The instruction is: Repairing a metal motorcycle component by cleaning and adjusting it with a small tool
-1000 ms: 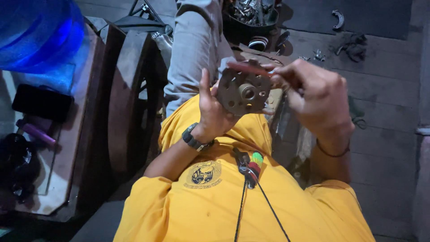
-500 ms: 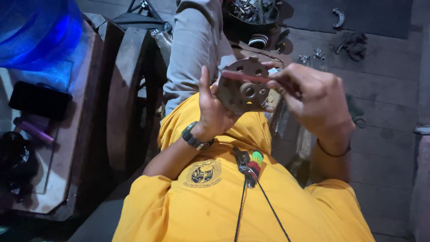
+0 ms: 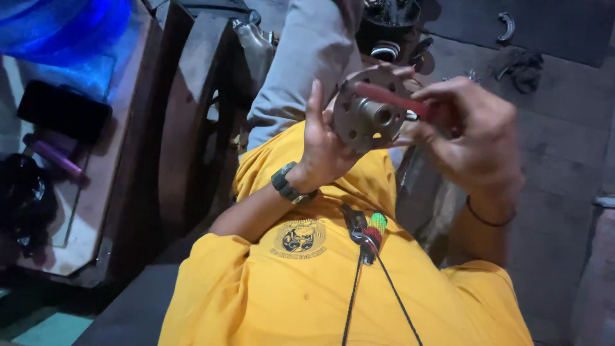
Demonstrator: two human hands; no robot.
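Disc point(image 3: 368, 115): round grey metal flange with bolt holes around its rim and a raised hub at centre — held up in front of the chest, flat face turned toward the camera.
Left hand point(image 3: 323, 150): cups the disc from behind and below, at about 8 o'clock of the hub; fingers upright along the rim, grip closed on the disc.
Right hand point(image 3: 477, 138): at 3 o'clock of the disc, grip pinched narrow on the red strip.
Strip point(image 3: 400, 102): thin, red, flat; lies across the disc face above the hub.
Strip axis: runs from about 10 o'clock on the rim to 4 o'clock, where it enters the right hand's grip — nearly level, dipping slightly to the right.
Contact: the strip appears to touch the disc face; whether it presses there cannot be told.
Nearer hand: the left bears the disc; the right reaches it only through the strip.
Watch point(image 3: 285, 182): dark, on the left wrist, at 7 o'clock of the disc.
Floor point(image 3: 564, 147): dark boards beyond the hands, with small metal parts point(image 3: 506, 25) lying at 1 o'clock, well apart.
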